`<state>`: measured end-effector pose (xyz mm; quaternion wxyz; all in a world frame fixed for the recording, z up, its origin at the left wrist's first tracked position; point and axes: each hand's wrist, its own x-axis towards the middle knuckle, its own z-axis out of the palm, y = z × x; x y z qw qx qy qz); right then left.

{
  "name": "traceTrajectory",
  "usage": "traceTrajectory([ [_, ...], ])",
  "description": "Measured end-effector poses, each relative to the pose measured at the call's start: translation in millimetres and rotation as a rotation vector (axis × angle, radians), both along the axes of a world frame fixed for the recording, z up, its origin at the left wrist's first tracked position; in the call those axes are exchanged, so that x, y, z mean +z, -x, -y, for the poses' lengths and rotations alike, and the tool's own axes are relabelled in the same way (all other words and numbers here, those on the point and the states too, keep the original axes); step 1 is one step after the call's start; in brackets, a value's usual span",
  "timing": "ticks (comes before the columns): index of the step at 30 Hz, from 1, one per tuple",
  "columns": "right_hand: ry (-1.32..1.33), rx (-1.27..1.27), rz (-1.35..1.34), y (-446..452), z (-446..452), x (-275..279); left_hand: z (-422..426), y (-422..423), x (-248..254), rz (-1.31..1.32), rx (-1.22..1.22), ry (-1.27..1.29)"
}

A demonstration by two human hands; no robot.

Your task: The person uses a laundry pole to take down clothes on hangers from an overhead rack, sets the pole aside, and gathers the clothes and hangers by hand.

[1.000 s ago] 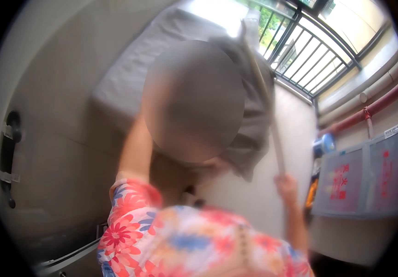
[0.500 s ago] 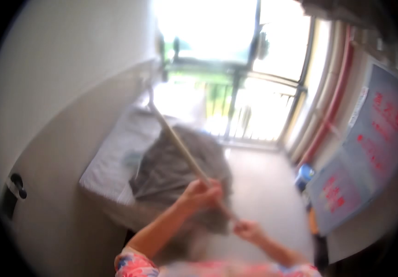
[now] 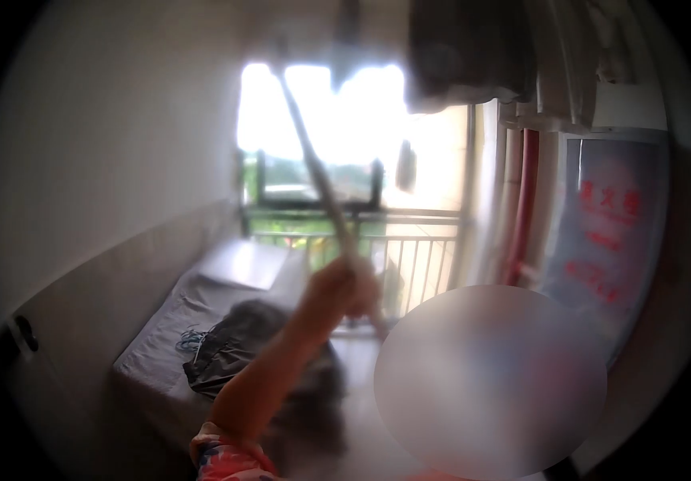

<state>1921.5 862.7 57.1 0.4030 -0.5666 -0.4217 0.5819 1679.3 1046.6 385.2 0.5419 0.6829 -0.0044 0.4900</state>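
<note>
My left hand (image 3: 339, 290) is closed around a long wooden pole (image 3: 313, 160). The pole slants up and to the left, its upper end rising past the window towards the dark top of the view. Its lower end runs behind a blurred oval patch at lower right. That patch covers where my right arm comes in, so my right hand cannot be seen. Below my left forearm, a dark grey cloth or bag (image 3: 237, 345) lies on a light-covered surface (image 3: 157, 333).
Dark clothes (image 3: 469, 56) hang overhead at the upper right. A railing (image 3: 421, 272) crosses the bright window. Along the right stand a red pipe (image 3: 524, 208) and a grey panel with red writing (image 3: 602, 224). A pale wall (image 3: 105, 120) runs along the left.
The view has tilted upward, bringing the hanging clothes into sight. My left hand has risen with the pole, which now stands steeper. My right hand, earlier on the pole's lower end, is hidden.
</note>
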Motion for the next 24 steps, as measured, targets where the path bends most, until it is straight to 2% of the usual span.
traceTrajectory([
  [2,-0.027,-0.041,-0.023,-3.2,6.9,-0.2,7.8,-17.6,18.8,0.018,-0.094,-0.117],
  [4,-0.064,-0.083,-0.045,-6.8,13.0,1.6,23.7,-37.3,36.1,-0.062,0.143,-0.252],
  [7,-0.138,-0.144,-0.088,-15.4,23.2,5.7,1.4,-67.9,58.3,-0.072,0.136,-0.609],
  [10,-0.251,-0.223,-0.134,-25.6,27.7,15.5,68.6,-90.9,84.6,-0.238,0.147,-0.408],
  [12,-0.404,-0.301,-0.145,-48.1,28.2,38.2,77.2,-115.9,71.0,-0.192,0.19,-0.744],
  [14,-0.539,-0.423,-0.095,-80.5,26.9,79.6,89.8,-127.6,55.0,-0.354,0.252,-0.795],
  [15,-0.626,-0.418,-0.014,-117.0,12.2,80.5,92.0,-130.8,44.8,-0.38,0.295,-0.883],
  [17,-0.751,-0.584,0.072,-145.9,29.1,148.7,90.9,-133.5,20.3,-0.365,0.267,-0.967],
  [21,-0.901,-0.945,0.226,-186.0,67.8,288.0,82.8,-122.3,-26.1,-0.551,0.224,-0.912],
  [24,-1.014,-0.916,0.268,-208.9,80.3,352.0,69.6,-106.1,-54.1,-0.647,0.2,-0.82],
])
